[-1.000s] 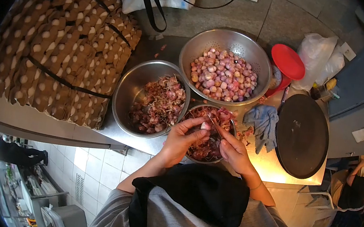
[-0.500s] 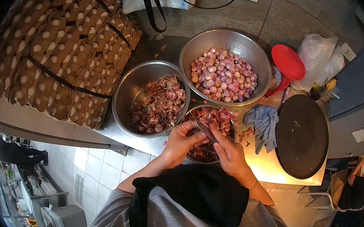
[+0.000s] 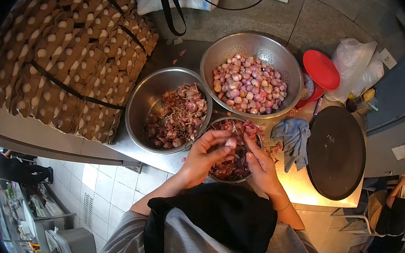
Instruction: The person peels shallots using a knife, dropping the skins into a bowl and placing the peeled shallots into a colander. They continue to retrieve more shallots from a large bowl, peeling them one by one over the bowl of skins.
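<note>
Between the thumb and fingers of my left hand (image 3: pixel 204 154) is a small pale-pink shallot (image 3: pixel 231 143). My right hand (image 3: pixel 263 168) is close beside it, fingers curled around a small knife whose blade is hard to make out now. Both hands are above a metal bowl (image 3: pixel 233 180) filled with reddish-purple skins (image 3: pixel 220 169). To the left stands a larger steel bowl (image 3: pixel 134 119) of unpeeled shallots (image 3: pixel 184 107) with dry roots and skins. Behind the hands a steel colander (image 3: pixel 214 58) holds many peeled shallots (image 3: pixel 249 84).
Strapped egg trays (image 3: pixel 71 58) are stacked at left. A blue-grey cloth (image 3: pixel 291 138) and a round black pan or lid (image 3: pixel 336 153) lie at right. Behind them stand a red-topped scale (image 3: pixel 321 70) and plastic bags (image 3: pixel 352 63). Other people are in the background on both sides.
My hands have drawn slightly apart. The shallot in my left fingers now shows, while the knife blade that was plainly visible between the hands has turned or moved out of clear sight.
</note>
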Demonstrator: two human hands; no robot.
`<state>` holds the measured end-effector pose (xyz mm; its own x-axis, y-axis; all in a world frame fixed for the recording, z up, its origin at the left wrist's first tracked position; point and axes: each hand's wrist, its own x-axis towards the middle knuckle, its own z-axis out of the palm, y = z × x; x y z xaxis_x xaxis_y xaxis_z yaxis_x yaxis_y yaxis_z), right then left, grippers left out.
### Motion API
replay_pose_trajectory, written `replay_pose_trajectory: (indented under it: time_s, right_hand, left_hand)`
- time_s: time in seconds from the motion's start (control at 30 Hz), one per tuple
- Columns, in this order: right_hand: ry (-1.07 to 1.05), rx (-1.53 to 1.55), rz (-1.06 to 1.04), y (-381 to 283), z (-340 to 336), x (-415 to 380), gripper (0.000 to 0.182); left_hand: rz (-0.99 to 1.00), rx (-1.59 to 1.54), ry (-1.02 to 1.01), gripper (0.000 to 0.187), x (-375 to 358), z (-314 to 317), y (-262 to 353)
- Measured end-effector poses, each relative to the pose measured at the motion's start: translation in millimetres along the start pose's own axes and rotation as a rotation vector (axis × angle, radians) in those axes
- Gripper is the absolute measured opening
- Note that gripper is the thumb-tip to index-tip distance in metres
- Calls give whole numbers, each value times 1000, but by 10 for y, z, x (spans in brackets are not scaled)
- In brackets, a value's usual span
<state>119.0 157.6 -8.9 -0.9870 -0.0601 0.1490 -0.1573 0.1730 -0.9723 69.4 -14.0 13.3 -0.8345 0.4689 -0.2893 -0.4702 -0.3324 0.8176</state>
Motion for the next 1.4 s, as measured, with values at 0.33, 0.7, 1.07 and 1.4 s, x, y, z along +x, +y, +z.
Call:
replay_pose_trajectory:
  time_s: [0.33, 0.7, 1.07, 1.4]
  right_hand:
    - [-95, -149, 14, -102, 32, -55, 39]
    - [-95, -63, 31, -80, 21, -46, 38]
    - [29, -49, 19, 47, 2, -11, 39]
    - [-112, 174, 149, -117, 51, -65, 41]
  left_hand:
    - [98, 156, 14, 19, 26, -46, -75]
    - [144, 157, 46, 32, 36, -37, -91]
    - [-10, -140, -62, 22, 23, -26, 12]
    - [-36, -207, -75, 26, 53, -72, -62]
